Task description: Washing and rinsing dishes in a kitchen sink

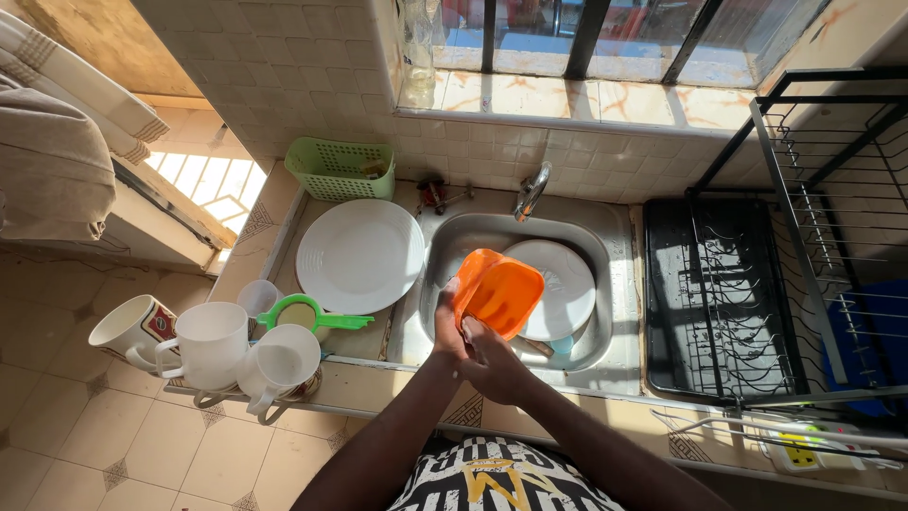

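Sunlit tiles line the wall behind a steel sink (605,248) set into the tabletop (350,383), under a barred window (586,38). At the far left, cloth (52,161) hangs over a ledge. On the tabletop's near-left edge stand three mugs – a patterned mug (128,326), a white mug (210,343) and another white one (284,364) – with a green strainer (301,314) just behind them. A green basket (340,168) sits against the wall, and a large white plate (359,255) lies just in front of it on the drainboard.

Over the sink basin, the left hand (446,326) is clamped on the lower-left edge of an orange container (497,291), which is tilted up on its side above a second white plate (563,289) lying in the basin. The right hand (494,364) presses against the container's lower edge just beside the left hand – its fingers are curled, but whether they grip anything I cannot tell. A tap (532,189) leans over the basin from the back wall.

To the right, a black dish rack (733,293) stands on the tabletop, well apart from the hands.
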